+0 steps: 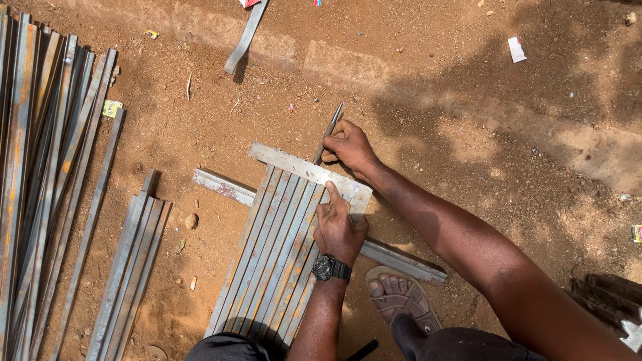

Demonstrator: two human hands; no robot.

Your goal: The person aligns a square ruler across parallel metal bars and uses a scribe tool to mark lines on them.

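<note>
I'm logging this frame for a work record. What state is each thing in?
Left hand: pressing flat on the straightedge, forefinger stretched out.
Right hand: gripping a thin metal rod.
Metal rod: tilted, tip at the straightedge.
Straightedge: lying across the bars.
Steel bars: side by side, rust-stained.
Wristwatch: on left wrist.
</note>
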